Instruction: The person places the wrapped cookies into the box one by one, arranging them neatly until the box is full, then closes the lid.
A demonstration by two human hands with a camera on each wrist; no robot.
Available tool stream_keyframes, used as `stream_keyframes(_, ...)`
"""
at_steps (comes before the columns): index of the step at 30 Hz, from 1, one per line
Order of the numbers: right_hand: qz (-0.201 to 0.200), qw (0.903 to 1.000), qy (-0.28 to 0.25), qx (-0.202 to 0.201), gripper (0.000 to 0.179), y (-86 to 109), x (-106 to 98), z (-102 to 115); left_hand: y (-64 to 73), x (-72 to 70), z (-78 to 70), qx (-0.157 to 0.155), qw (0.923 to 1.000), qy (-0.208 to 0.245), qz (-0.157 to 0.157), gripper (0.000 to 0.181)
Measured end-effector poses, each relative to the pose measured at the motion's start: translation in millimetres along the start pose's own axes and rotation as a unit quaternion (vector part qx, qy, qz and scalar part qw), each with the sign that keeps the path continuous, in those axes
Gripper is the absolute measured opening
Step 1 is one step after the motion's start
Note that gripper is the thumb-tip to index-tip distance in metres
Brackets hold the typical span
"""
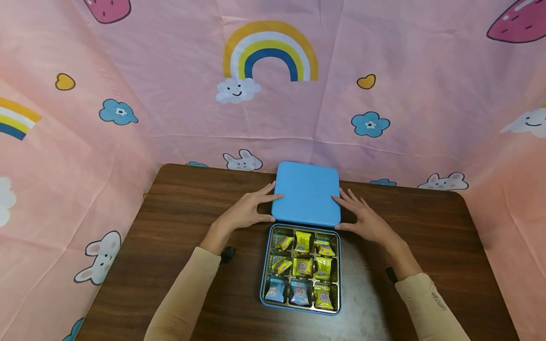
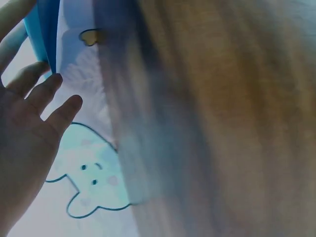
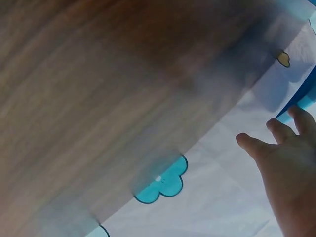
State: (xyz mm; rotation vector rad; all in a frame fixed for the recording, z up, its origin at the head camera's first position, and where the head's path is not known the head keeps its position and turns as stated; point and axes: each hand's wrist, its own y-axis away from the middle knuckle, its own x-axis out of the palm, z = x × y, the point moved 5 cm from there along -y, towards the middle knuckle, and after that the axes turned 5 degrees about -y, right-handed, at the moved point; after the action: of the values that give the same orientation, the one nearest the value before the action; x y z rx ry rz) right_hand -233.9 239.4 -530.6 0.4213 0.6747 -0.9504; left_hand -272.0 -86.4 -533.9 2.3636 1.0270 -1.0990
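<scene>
Both hands hold a flat blue square lid (image 1: 306,192) at its opposite sides, just beyond the tin. My left hand (image 1: 245,208) grips the left edge, index fingertip on top and thumb at the near corner. On the right edge my right hand (image 1: 367,220) does the same, its thumb by the near right corner. A blue-rimmed square tin (image 1: 262,284) lies open below, divided into small compartments. Yellow wrapped sweets (image 1: 302,266) fill most of them; blue wrapped sweets (image 1: 300,292) sit in the front left and front middle ones. Only a sliver of lid shows in each wrist view.
The tin stands on a dark brown wooden table (image 1: 179,227). Pink patterned cloth (image 1: 179,71) hangs behind the table and along both sides. A black band piece (image 1: 228,255) shows at the left wrist, another black piece (image 1: 391,274) at the right.
</scene>
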Motion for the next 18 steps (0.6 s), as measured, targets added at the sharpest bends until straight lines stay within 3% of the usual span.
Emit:
stream_keyframes(6,-0.028,0.9996,-0.004,-0.007,0.089,8.1,-7.2,11.6,5.9,-11.4,-9.7,0.009,0.9995,0.007,-0.029,0.073)
stream_keyframes(18,-0.078,0.9967,-0.021,-0.008,0.087,31.0,-3.3,28.3,30.0,-11.9,-23.5,0.007,0.9986,0.012,-0.052,0.081)
